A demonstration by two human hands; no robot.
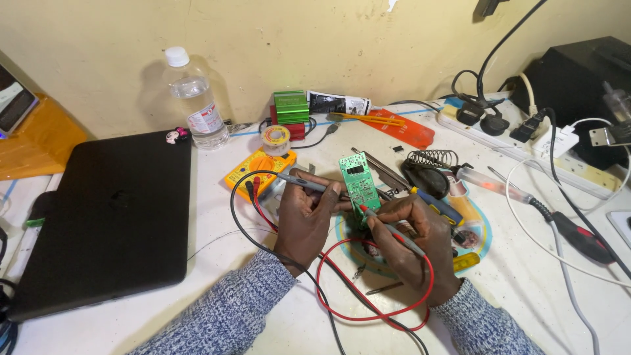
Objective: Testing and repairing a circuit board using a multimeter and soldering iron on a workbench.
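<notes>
Cluttered white bench [276,315]: left hand [303,220] pinches thin, stiff, fragile green circuit board [358,181] edgewise; right hand [411,233] fingers clamp red probe [388,227]

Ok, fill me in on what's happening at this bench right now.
A person in a knitted grey sleeve is probing a small green circuit board held upright over the white table. The left hand steadies the board and holds a probe on a black lead; the right hand presses a red-tipped probe to its lower edge. The leads run back to a yellow multimeter. A closed black laptop lies to the left.
</notes>
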